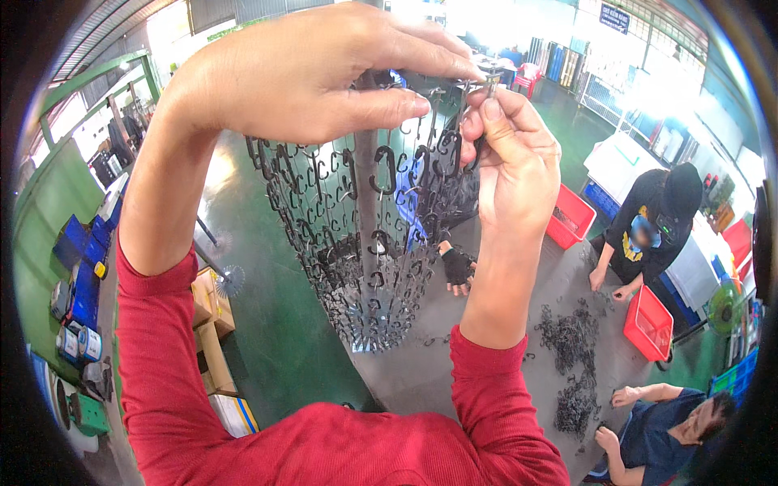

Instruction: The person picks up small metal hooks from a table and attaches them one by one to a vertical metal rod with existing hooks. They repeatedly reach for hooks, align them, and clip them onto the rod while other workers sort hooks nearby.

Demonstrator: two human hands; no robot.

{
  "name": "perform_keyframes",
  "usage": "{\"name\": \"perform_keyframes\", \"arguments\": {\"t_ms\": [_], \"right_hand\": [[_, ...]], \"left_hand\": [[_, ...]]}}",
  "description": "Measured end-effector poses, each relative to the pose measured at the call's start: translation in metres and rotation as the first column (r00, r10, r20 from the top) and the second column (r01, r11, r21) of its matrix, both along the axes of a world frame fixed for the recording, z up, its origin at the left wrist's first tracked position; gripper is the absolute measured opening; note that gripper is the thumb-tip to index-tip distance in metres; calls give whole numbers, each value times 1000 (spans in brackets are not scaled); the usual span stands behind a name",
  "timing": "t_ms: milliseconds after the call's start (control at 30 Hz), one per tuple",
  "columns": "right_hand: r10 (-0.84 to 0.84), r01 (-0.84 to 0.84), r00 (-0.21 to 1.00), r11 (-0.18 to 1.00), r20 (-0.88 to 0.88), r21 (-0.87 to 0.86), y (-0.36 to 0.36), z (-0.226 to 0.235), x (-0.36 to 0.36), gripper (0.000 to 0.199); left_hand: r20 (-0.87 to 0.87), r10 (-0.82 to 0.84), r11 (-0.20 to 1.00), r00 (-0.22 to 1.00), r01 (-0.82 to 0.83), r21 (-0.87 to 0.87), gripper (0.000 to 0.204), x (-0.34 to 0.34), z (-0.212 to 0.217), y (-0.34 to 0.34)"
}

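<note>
A tall hanging rack [365, 243] loaded with several small black hook-shaped parts hangs in front of me, narrowing toward its lower end. My left hand [308, 73] is raised at its top, thumb and fingers pinched toward a small metal hook [489, 81]. My right hand [510, 154] is raised beside it, thumb and forefinger closed on the same small piece at the rack's upper rim. Both arms wear red sleeves. What lies between the fingertips is mostly hidden.
Below is a grey table [421, 373] with a heap of black parts [571, 356] and two red bins [648, 324]. A person in black [656, 219] and another in blue [673, 429] work there. A gloved hand [458, 267] shows behind the rack. Cardboard boxes [212, 324] stand on the green floor.
</note>
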State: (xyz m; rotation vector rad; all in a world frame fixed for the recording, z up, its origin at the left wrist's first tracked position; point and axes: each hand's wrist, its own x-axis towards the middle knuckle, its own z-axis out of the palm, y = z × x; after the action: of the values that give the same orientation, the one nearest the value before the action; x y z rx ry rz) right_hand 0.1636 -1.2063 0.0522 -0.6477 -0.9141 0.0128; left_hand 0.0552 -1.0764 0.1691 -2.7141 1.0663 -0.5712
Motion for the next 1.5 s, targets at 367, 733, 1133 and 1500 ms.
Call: {"name": "perform_keyframes", "arguments": {"t_ms": [367,733,1133,1500], "right_hand": [[-569,538,822,796,-39,-279,-78,-34,42,17],[-581,718,686,638,437,-279,-68,-43,40,21],[155,-115,979,954,129,-278,-2,5,22,21],[-60,77,990,988,124,-135,8,4,7,15]], "left_hand": [[-71,-1,999,997,-3,-47,46,2,-1,17],[74,250,964,966,-241,-114,46,-8,-7,-25],[-147,264,934,953,-291,-207,51,-11,4,-20],[54,85,996,995,-85,13,45,0,-4,13]]}}
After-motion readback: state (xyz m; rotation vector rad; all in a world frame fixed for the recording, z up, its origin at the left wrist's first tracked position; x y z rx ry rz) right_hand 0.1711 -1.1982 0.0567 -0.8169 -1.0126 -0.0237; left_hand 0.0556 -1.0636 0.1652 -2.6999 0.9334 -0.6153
